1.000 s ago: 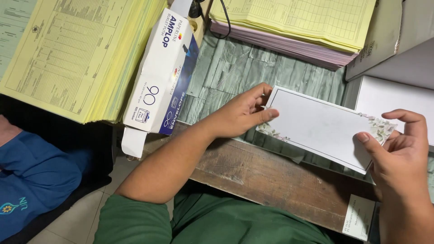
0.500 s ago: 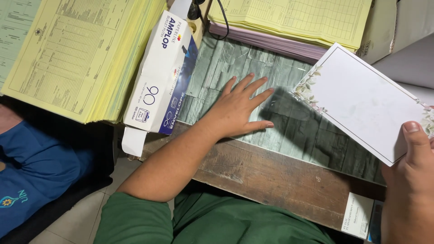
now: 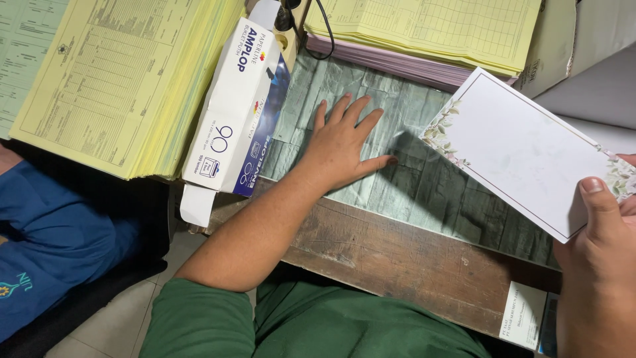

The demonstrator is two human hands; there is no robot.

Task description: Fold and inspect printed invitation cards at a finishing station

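- I see the left hand [image 3: 341, 146] lying flat, palm down, fingers spread apart, on the grey-green wood-patterned sheet [image 3: 424, 185] that covers the desk; it grips nothing.
- The right hand [image 3: 599, 258] is closed on the lower right corner of a white card [image 3: 523, 149] with a thin border line and leafy flower corners. I can see the thumb [image 3: 599, 205] pressed on the card's face; the fingers behind it are hidden, and the hand itself runs off the right and bottom edges.
- The card is lifted clear of the patterned sheet, tilted, casting a dark shadow on the sheet to the right of the left hand. Its far right corner is partly covered by the hand.
- Left of the left hand, touching the sheet's edge, lies a long white and blue envelope box [image 3: 235, 113], its end flap hanging open over the desk edge.
- Further left of the box sits a thick pile of yellow printed forms [image 3: 112, 79], cut off at the top.
- Beyond the left hand, at the top, a second stack of yellow forms [image 3: 430, 26] rests on pink sheets; a black cable [image 3: 318, 30] crosses its corner.
- Near the right hand, at the desk's bare brown edge [image 3: 397, 258], a small white label [image 3: 523, 315] shows, its print too small for me to read.
- Blue cloth [image 3: 53, 245] at the lower left is cropped; I cannot tell what it belongs to.
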